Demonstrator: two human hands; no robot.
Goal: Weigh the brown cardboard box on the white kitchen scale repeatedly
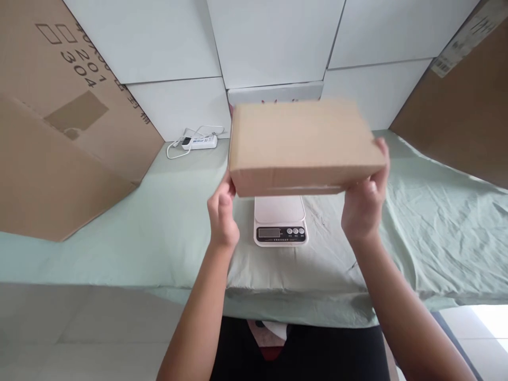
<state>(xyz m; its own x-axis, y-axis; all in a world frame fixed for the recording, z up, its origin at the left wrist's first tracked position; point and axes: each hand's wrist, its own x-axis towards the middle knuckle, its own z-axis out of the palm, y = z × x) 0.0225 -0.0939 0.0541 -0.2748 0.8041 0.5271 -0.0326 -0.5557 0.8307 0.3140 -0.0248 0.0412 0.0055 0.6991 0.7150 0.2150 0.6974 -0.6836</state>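
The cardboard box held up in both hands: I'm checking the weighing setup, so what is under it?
Under the cardboard box sits a white digital scale on the green cloth; its display and buttons show, but the box hides the platform's rear part.

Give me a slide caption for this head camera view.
Both hands, left and right, hold a cardboard box above a kitchen scale.

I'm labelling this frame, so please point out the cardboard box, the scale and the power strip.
cardboard box (301, 140): head view, middle of its top face.
scale (280, 209): head view, white platform below the box.
power strip (199, 142): head view, middle of its white body by the wall.
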